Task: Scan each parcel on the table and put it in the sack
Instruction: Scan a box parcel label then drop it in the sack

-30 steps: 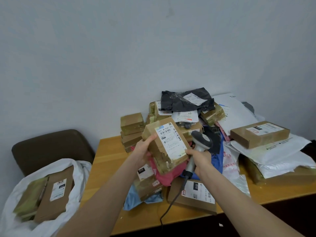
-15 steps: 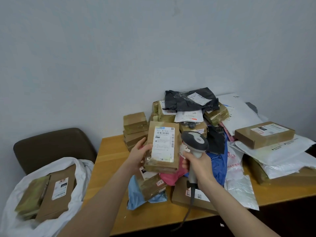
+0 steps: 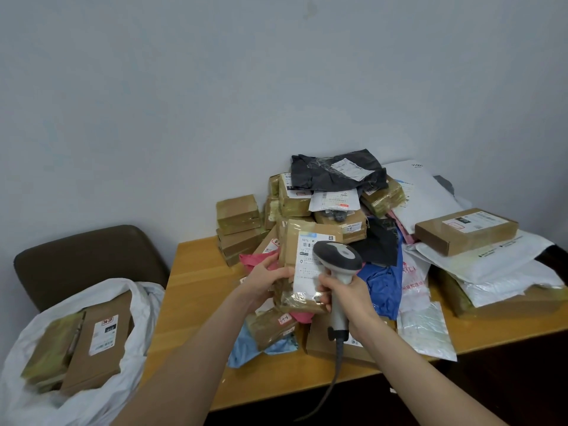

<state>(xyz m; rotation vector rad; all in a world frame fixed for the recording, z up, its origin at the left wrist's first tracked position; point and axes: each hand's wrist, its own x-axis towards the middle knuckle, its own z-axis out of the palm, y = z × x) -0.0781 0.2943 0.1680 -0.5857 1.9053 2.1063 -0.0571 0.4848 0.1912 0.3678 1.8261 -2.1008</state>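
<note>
– Between the two hands, what is being held?
– One brown taped parcel (image 3: 290, 250), upright, with its label (image 3: 307, 278) facing the person. The left hand (image 3: 264, 279) grips its left edge, fingers curled behind and thumb on the front. The right hand (image 3: 347, 295) is wrapped tight round the handle of the scanner (image 3: 338, 256), and its fingertips seem to touch the parcel's lower right corner.
– So what could go wrong?
– First, the read. The scanner's head sits right in front of the label and covers part of it. It is so close that I judge the barcode may not register. Crinkled clear tape over the label's lower end could also throw glare.
– And the grip?
– Mostly one-sided. If the left hand loosens, the parcel would fall onto the heap (image 3: 270, 329) just beneath the hands and get mixed with unscanned ones.
– The cable?
– The cable (image 3: 333, 379) hangs from under the right wrist, over a flat box (image 3: 319, 344) and off the edge of the table (image 3: 196, 287). A quick swing could snag it on that box.
– Where is the sack?
– The sack (image 3: 147, 299) is well to the left of the left hand and lower, beside the table and in front of a chair (image 3: 86, 253), with boxes (image 3: 98, 348) inside. Its mouth is slumped, so a careless toss might hit the rim or land on the floor.
</note>
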